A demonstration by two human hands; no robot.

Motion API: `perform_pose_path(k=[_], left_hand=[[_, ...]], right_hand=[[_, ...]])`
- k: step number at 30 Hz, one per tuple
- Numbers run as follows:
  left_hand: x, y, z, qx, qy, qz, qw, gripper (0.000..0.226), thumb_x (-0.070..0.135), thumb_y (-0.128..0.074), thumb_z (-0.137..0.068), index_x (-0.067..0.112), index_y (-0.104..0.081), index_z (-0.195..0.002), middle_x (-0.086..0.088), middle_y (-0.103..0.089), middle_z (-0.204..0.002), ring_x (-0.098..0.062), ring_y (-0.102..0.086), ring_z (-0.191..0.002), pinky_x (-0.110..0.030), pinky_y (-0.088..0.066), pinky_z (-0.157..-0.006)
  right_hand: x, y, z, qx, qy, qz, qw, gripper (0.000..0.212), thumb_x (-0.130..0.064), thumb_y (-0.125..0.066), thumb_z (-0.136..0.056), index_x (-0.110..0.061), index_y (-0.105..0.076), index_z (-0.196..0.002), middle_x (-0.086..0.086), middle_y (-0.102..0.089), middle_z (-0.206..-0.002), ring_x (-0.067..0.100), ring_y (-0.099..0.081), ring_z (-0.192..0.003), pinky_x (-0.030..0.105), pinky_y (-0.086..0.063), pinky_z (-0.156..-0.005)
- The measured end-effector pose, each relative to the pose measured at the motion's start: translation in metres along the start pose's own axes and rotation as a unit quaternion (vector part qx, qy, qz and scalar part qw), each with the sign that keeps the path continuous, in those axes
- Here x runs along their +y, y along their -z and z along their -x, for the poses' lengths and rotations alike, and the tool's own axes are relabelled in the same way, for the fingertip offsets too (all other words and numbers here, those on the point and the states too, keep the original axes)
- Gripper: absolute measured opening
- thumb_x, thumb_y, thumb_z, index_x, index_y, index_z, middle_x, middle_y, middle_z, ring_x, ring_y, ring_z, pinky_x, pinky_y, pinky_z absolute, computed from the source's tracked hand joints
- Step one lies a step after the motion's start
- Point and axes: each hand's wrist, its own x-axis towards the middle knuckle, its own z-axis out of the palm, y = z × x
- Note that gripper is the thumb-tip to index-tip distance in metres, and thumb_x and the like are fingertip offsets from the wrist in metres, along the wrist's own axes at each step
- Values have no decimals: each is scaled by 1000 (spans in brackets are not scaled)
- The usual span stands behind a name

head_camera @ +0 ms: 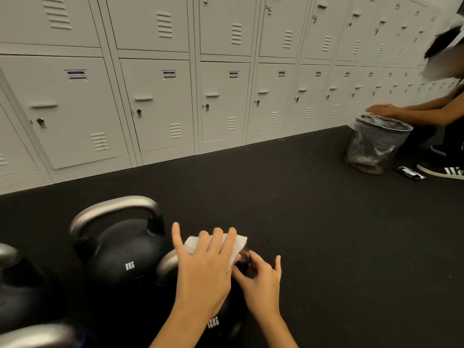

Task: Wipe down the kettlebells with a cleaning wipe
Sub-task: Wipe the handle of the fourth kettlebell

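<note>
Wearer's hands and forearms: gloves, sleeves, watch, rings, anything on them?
Nothing worn that shows. The left hand and right hand are bare, without gloves or visible rings. Both forearms are bare down to the frame edge; no sleeve, watch or band in view.

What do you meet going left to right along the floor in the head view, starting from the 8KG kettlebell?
8KG kettlebell → left hand pressing the white wipe on the 12KG kettlebell → right hand → mesh wastebasket → phone → another person's shoe.
</note>
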Motion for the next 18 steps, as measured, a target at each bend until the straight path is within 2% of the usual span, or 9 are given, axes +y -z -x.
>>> perform_pose_path(k=[2,3,7,9,12,14,18], left_hand=[[-3,-1,4,21,20,6,1000,50,39,-34,-87,18,-57,-126,-5,-62,-101,-28,-60,-87,-74,-15,-103],[-3,-2,5,23,26,5,999,51,38,-34,-86,17,-58,-125,-5,-61,-100,-28,-59,-86,-74,-16,-103],[10,-1,-3,-6,42,-18,999,42,39,-61,-81,17,-61,-117,-6,-62,-99,-29,-58,-84,-73,-18,-102],[19,3,-10,-30,42,-16,999,37,38,-63,-80,17,-61,-110,-5,-61,-96,-29,-58,-85,-72,-17,-103],[31,9,-21,-63,29,-19,997,28,40,-43,-91,18,-54,-105,-4,-56,-97,-28,-54,-92,-71,-5,-106],[36,8,-27,-67,15,-31,997,32,42,-30,-97,17,-50,-100,-4,-53,-96,-27,-52,-95,-69,0,-107],[47,2,-38,-73,-22,-66,995,39,40,-25,-100,13,-53,-96,-8,-54,-94,-31,-52,-97,-68,4,-106]], right_hand=[[-4,2,1,-2,2,-8,1000,19,-55,-66,-79,-47,-56,-93,-28,-64,-81,-16,-56,-86,28,15,-117],[-4,1,1,-1,3,-8,1000,18,-55,-66,-79,-48,-54,-92,-30,-63,-81,-17,-55,-85,27,15,-117],[-3,0,0,2,0,5,1000,17,-48,-68,-81,-45,-55,-91,-24,-64,-75,-14,-58,-79,29,12,-119],[-1,0,-2,-7,-1,6,1000,16,-41,-70,-83,-43,-58,-93,-20,-66,-74,-13,-59,-79,31,13,-120],[1,1,-3,-9,-1,14,1000,14,-30,-67,-85,-40,-62,-94,-13,-67,-66,-7,-63,-78,36,11,-121],[-1,1,-3,-7,-4,22,1000,18,-25,-65,-87,-42,-59,-87,-12,-62,-56,-2,-64,-72,36,10,-121],[-3,3,-3,-15,-6,65,998,25,-30,-63,-91,-42,-47,-75,-12,-56,-52,-7,-57,-64,36,7,-122]])
